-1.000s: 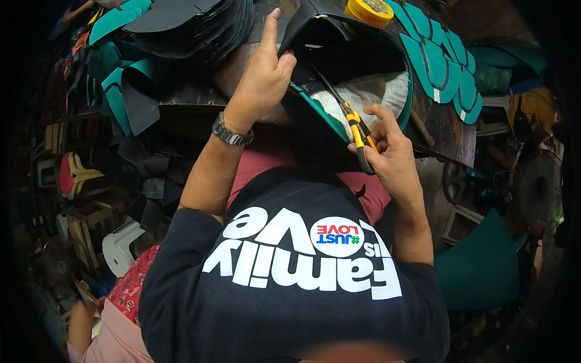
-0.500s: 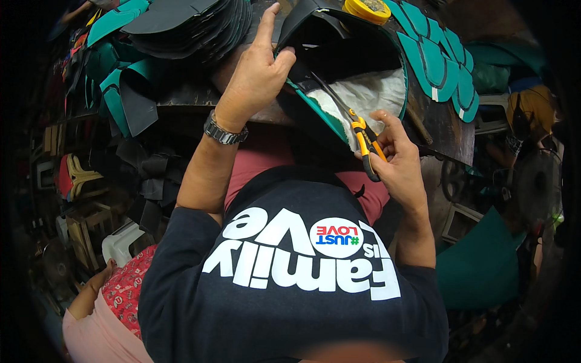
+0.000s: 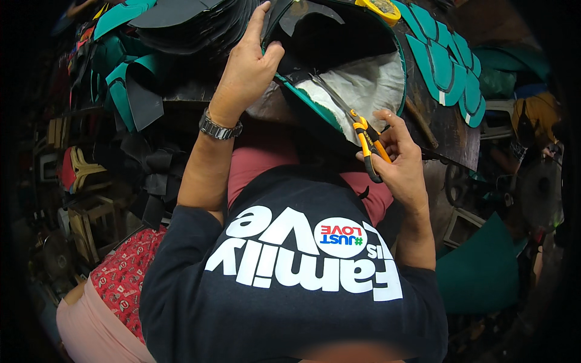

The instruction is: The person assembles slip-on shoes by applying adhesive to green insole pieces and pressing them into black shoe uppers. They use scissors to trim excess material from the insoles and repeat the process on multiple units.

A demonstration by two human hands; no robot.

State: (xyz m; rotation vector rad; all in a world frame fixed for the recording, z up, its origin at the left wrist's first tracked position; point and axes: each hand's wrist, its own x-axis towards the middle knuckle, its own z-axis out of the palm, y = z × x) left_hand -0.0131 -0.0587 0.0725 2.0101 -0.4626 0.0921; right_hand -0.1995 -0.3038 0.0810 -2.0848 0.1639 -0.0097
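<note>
A large black piece with a green edge and a white lining [image 3: 369, 97] stands like an open bag on the table in front of me. My left hand [image 3: 251, 72], a metal watch on its wrist, grips the piece's left rim; the index finger stretches up along it and the thumb rests near the edge. Its other fingers are mostly hidden. In my right hand [image 3: 399, 154] is a pair of scissors [image 3: 362, 128] with orange and black handles. Their blades point up and left across the white lining, near the piece's lower left edge.
A stack of dark sheets [image 3: 193, 27] lies at the back left, beside loose green and black pieces [image 3: 124, 91]. Green cut shapes [image 3: 445, 63] lie on the table [image 3: 451, 136] at right. A round yellow object [image 3: 381, 8] sits behind the bag. Another person's patterned clothing [image 3: 124, 278] shows lower left.
My left hand has shifted slightly left with the rim, and the bag's mouth has turned wider toward me. The scissors stay nearly in place in my right hand.
</note>
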